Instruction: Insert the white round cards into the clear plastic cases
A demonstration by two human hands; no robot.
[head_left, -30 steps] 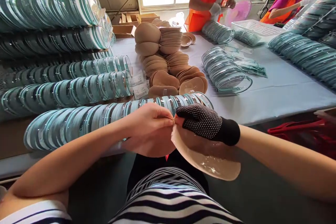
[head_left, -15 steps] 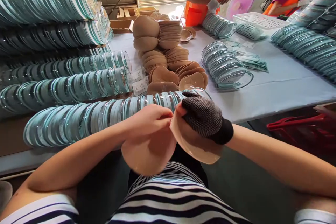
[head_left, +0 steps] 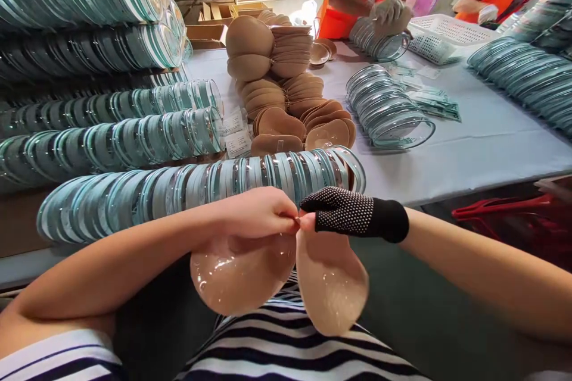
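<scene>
A beige adhesive bra (head_left: 243, 277), made of two shiny rounded cups, hangs between my hands above my lap. My bare left hand (head_left: 263, 214) is closed at the inner upper edge of the left cup. On my right hand (head_left: 339, 212) is a black dotted glove that leaves a fingertip bare; thumb and finger pinch the bra where the two cups meet. Both sets of fingertips touch at this middle point, and the small joint between them is mostly hidden. Just beyond lies a long row of clear round cases (head_left: 201, 190) with pale blue-green bands.
Stacked beige bra cups (head_left: 286, 122) stand mid-table, with clear cases (head_left: 384, 110) to their right. More packed cases (head_left: 80, 47) rise at the left. Across the table, a gloved co-worker's hand (head_left: 388, 11) holds a beige cup near a white basket (head_left: 456, 36). Something red (head_left: 500, 211) sits lower right.
The right cup has swung down from its tilt and now hangs beside the left one. My right hand has lowered and turned level. The co-worker now holds a beige cup over the cases.
</scene>
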